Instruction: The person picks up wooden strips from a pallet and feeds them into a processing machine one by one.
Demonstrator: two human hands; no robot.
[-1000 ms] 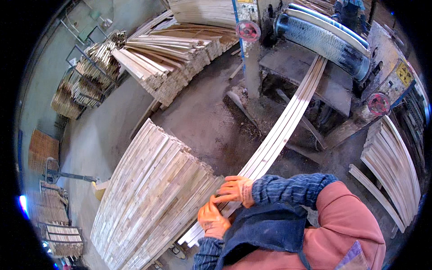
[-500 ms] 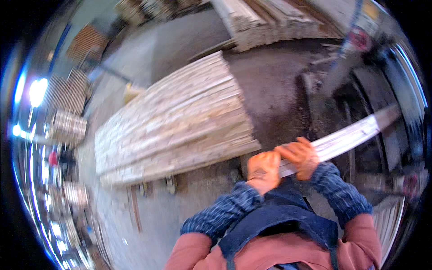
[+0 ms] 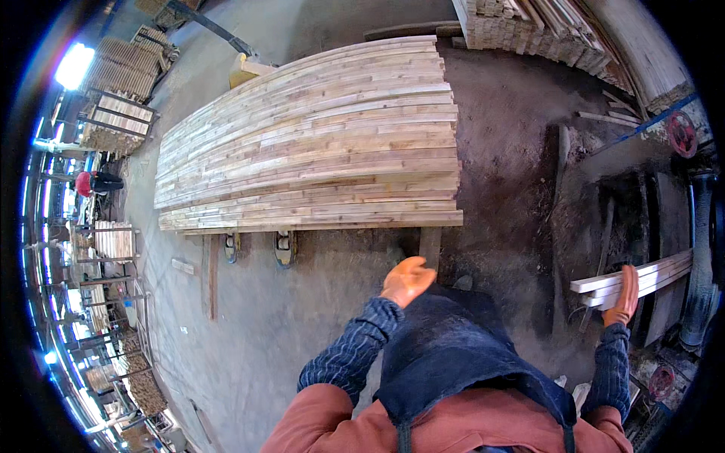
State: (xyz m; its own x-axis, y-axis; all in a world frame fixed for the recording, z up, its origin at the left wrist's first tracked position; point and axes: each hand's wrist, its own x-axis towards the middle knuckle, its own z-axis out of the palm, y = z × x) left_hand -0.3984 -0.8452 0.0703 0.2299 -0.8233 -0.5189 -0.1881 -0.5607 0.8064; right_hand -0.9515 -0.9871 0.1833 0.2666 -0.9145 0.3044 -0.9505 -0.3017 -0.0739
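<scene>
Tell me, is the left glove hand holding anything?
Empty. The left hand is open in the air; only the right hand grips the boards.

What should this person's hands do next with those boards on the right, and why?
Probably bring the left hand across to the long boards. Only the right hand grips them near their end, the left hand is free in the air, and the big plank stack lies to the left.

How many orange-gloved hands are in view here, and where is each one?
2. The left hand hangs free in front of the big stack of wooden strips. The right hand grips a small bundle of strips at the right edge. None appear hidden.
</scene>
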